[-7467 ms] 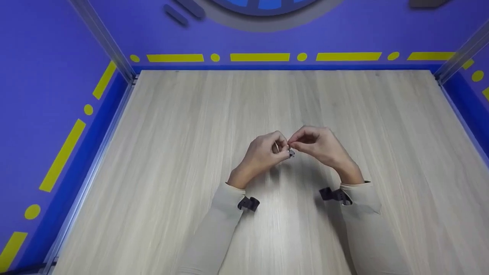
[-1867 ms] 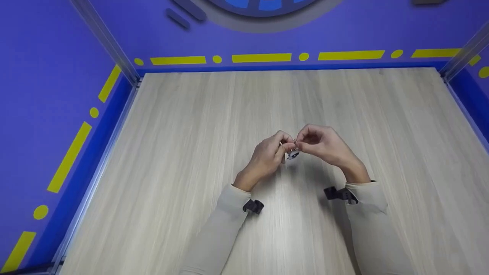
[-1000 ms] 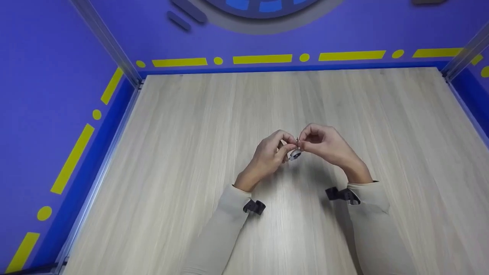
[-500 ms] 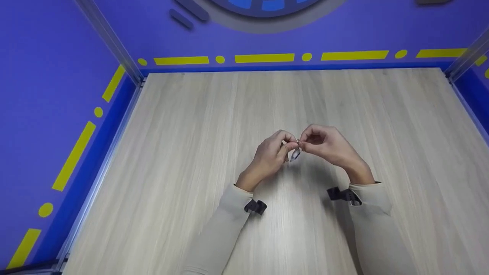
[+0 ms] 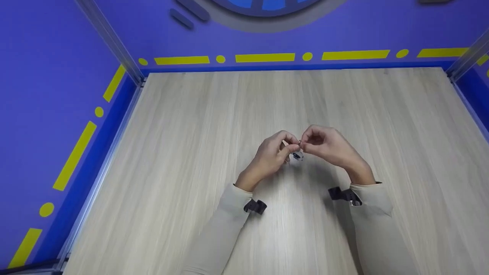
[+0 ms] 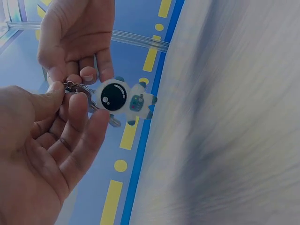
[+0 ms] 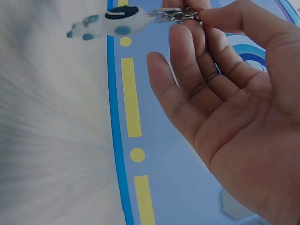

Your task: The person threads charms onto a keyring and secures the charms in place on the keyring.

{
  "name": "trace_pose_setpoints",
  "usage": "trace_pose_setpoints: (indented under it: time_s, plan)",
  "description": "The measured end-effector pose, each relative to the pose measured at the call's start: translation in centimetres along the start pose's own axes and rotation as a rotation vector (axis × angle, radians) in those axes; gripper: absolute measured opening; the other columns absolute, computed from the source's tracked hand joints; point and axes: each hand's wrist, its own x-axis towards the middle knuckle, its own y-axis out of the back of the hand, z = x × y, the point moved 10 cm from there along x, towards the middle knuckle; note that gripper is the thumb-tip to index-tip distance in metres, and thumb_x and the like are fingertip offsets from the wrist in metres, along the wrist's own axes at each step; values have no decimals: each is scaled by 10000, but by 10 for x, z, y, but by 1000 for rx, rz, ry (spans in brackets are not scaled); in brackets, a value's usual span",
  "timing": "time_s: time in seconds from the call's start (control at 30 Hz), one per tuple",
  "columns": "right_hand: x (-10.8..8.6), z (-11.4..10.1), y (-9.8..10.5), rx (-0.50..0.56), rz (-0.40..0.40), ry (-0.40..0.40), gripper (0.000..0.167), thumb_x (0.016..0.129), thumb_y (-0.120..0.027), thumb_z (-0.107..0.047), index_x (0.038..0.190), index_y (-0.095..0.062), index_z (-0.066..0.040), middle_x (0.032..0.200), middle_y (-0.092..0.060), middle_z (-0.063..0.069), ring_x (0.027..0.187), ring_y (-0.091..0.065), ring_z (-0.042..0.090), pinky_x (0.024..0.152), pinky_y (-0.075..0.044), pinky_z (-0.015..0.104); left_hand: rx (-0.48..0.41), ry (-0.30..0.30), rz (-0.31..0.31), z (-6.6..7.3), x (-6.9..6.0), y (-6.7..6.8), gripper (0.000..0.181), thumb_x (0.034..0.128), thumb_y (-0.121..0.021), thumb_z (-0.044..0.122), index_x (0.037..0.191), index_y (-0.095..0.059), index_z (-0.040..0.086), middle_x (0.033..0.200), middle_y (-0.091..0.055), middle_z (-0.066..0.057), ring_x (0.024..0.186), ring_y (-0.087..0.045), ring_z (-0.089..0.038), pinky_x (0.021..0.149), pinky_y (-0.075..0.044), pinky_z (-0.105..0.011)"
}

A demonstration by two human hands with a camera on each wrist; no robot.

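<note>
An astronaut keychain (image 6: 136, 102), white with a dark visor and teal hands and feet, hangs from a short metal chain (image 7: 177, 17). My left hand (image 5: 265, 154) pinches the metal end of the keychain between thumb and index finger. Close against it, my right hand (image 5: 330, 147) pinches the ring end of that chain with thumb and index finger. In the left wrist view a flat silvery piece (image 6: 114, 122), perhaps a key, shows behind the figure. The fingertips hide most of the ring. Both hands are held above the table, and the other fingers are loosely bent.
A wood-grain table (image 5: 191, 152) lies beneath the hands. Blue panels (image 5: 244, 42) with yellow dashes border its back and sides. Each wrist bears a black strap-on camera mount (image 5: 255, 206) over a beige sleeve (image 5: 372, 225).
Both hands have drifted slightly right in the head view, staying together at the keychain. The hanging astronaut figure has swung and turned under the fingers.
</note>
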Motion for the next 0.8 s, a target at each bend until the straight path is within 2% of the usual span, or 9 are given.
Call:
trace_pose_setpoints:
  time_s: [0.23, 0.33, 0.47, 0.7, 0.8]
  plan:
    - [-1, 5, 5, 115, 9, -39, 182, 977, -653, 35, 928, -684, -138, 911, -691, 144, 832, -688, 198, 809, -571, 276, -28, -72, 26, 6, 0, 3, 118, 1024, -692, 96, 1097, -658, 9, 1002, -673, -45, 651, -585, -37, 593, -542, -256]
    - [-1, 5, 4, 129, 6, -34, 142, 977, -648, 35, 947, -692, -96, 908, -693, 146, 828, -692, 205, 813, -572, 281, -4, -76, 36, 5, 0, 3, 112, 1025, -687, 102, 1084, -658, 11, 983, -669, -40, 644, -575, -31, 589, -518, -241]
    - [-1, 4, 4, 92, 14, 1, 59, 961, -670, 55, 984, -680, 1, 914, -697, 130, 833, -696, 202, 786, -567, 261, 68, -58, 36, 2, -1, 2, 121, 1044, -659, 136, 1086, -650, 24, 957, -659, -29, 641, -561, -22, 596, -488, -228]
    - [0, -5, 1, 3, 28, 68, 86, 934, -699, 100, 949, -692, 15, 903, -709, 89, 840, -697, 165, 759, -563, 229, 201, -41, 34, 4, -2, 3, 132, 1059, -643, 192, 1084, -648, 63, 985, -688, -24, 689, -593, -50, 671, -481, -254]
    - [0, -7, -1, -28, 19, 69, 77, 933, -715, 95, 957, -697, 24, 920, -718, 107, 858, -699, 179, 766, -566, 225, 219, -17, 36, 2, -2, 4, 138, 1058, -648, 210, 1079, -655, 73, 991, -697, -13, 703, -597, -48, 701, -478, -263]
